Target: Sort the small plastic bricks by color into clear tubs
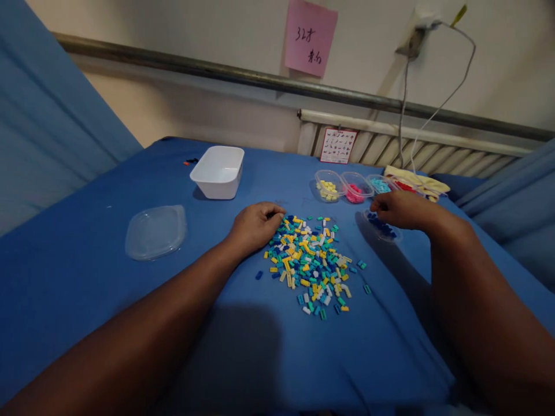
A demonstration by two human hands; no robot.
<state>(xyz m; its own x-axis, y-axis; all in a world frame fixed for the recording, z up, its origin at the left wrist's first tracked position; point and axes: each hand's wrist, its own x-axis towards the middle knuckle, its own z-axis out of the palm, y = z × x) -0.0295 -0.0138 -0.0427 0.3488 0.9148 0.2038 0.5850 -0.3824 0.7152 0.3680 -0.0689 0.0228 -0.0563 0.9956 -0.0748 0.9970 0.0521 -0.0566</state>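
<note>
A heap of small plastic bricks (311, 260) in yellow, blue, teal and white lies on the blue cloth in front of me. My left hand (255, 224) rests at the heap's left edge, fingers curled and pinched at the bricks there. My right hand (401, 209) hovers over a small clear cup of dark blue bricks (384, 229), fingers bent and close together; whether it holds a brick is hidden. Behind stand clear cups of yellow bricks (328, 187), pink bricks (355, 189) and light blue bricks (380, 184).
A white rectangular tub (218, 171) stands at the back left, with a clear lid (156, 231) nearer on the left. A yellow cloth (420, 182) lies at the back right. A small printed card (338, 145) leans against the radiator at the wall.
</note>
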